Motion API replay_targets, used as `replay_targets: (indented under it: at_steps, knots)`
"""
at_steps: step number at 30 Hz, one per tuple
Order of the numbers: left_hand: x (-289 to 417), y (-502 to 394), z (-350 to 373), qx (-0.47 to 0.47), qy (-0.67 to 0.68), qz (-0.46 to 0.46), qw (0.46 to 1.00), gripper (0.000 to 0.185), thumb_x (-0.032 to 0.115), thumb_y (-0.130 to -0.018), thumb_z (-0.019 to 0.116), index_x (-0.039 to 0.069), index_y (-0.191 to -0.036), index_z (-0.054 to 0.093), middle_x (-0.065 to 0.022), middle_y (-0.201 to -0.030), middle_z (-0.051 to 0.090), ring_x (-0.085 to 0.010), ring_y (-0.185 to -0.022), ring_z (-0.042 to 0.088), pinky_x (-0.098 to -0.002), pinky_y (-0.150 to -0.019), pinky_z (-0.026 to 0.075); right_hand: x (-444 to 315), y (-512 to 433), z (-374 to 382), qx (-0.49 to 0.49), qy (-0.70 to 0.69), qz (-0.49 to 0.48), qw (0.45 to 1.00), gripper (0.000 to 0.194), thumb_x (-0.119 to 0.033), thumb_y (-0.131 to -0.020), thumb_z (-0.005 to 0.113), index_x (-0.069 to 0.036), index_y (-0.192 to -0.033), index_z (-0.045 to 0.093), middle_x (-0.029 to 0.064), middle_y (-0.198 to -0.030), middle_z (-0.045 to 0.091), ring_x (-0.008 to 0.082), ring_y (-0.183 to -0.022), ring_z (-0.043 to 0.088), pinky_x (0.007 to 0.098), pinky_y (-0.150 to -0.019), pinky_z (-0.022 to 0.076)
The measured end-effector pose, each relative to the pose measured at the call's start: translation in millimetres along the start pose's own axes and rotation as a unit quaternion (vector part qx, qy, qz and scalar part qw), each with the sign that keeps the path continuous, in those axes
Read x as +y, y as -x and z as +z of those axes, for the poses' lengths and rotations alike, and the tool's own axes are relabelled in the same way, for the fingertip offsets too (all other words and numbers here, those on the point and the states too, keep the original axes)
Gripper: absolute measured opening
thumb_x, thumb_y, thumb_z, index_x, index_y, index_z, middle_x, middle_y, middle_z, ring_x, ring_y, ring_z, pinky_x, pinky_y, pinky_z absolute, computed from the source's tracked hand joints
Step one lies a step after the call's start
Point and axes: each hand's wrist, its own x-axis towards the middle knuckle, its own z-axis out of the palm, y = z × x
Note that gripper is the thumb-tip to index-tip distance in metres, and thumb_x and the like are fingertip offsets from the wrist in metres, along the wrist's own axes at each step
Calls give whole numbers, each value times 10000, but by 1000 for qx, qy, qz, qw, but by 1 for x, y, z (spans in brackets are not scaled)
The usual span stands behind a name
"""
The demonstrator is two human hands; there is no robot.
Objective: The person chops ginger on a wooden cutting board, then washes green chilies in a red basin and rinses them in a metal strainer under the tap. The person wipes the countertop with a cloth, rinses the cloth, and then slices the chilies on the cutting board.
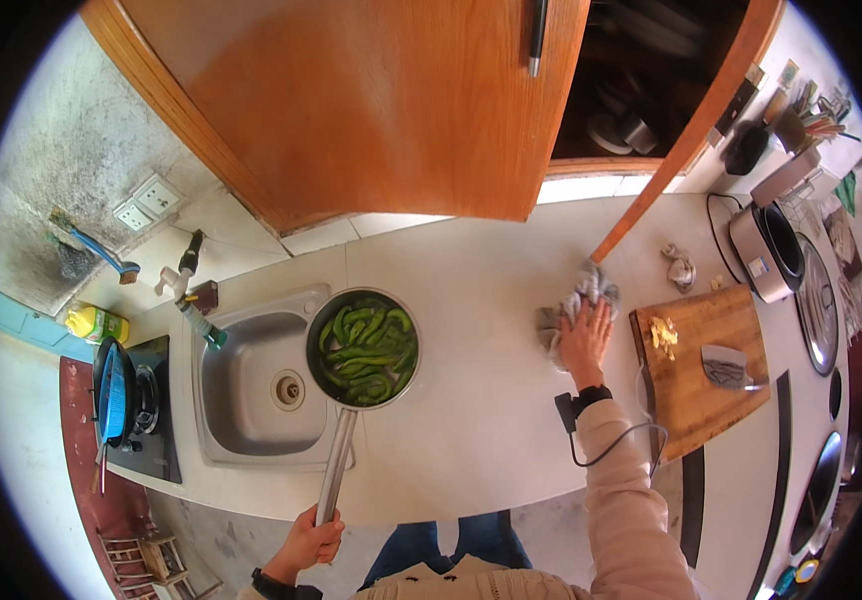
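Observation:
My left hand (pixel 312 537) grips the metal handle (pixel 338 465) of a frying pan (pixel 362 348) near the counter's front edge. Long green peppers (pixel 368 345) lie in the pan, which overlaps the right side of the sink in this view. On the counter (pixel 468 375) to the right, my right hand (pixel 587 330) presses flat on a crumpled grey cloth (pixel 579 300), fingers spread over it. Beside that hand is a wooden cutting board (pixel 690 405), bearing chopped yellowish pieces (pixel 663 336) and a cleaver (pixel 725 367).
A steel sink (pixel 251 390) with a tap (pixel 194 315) is at left, beyond it a gas stove (pixel 153 427) with a wok. Overhead, one orange cabinet door (pixel 401 112) is closed-looking; another door (pixel 690 135) juts out over the counter. A second rag (pixel 680 268) lies near a rice-cooker-like appliance (pixel 768 251).

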Motion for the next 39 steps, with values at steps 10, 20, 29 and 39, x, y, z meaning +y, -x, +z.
replay_targets:
  at_steps: [10, 20, 29, 39]
  knots:
    - [-10, 8, -37, -88, -109, -32, 990, 161, 88, -948, 603, 92, -952, 442, 24, -591, 361, -77, -409, 302, -264, -373, 239, -138, 190, -29, -68, -114, -147, 980, 743, -507, -898, 573, -86, -1484, 393, 182, -1600, 234, 371, -1492, 168, 561, -1182, 155]
    - [-7, 16, -37, -138, -200, -73, 967, 179, 84, -942, 620, 87, -961, 443, 25, -592, 361, -77, -411, 305, -260, -373, 258, -35, 289, -83, -47, -79, -50, 995, 640, -251, -828, 675, -73, -1411, 480, 162, -1571, 306, 345, -1472, 246, 500, -1181, 231]
    - [-46, 27, 36, -159, -187, -72, 967, 173, 93, -949, 618, 91, -965, 446, 29, -604, 348, -70, -414, 306, -253, -369, 255, 47, 282, -84, 18, 18, 144, 989, 755, -320, -820, 679, 10, -1445, 411, 274, -1572, 227, 439, -1472, 188, 559, -1185, 181]
    - [-94, 53, 141, -100, -163, -37, 981, 173, 116, -956, 617, 92, -976, 448, 26, -608, 357, -72, -413, 318, -251, -363, 255, -93, 314, -86, -159, -273, -326, 891, 664, -376, -881, 629, -39, -1428, 460, 232, -1482, 400, 409, -1406, 329, 530, -1169, 240]
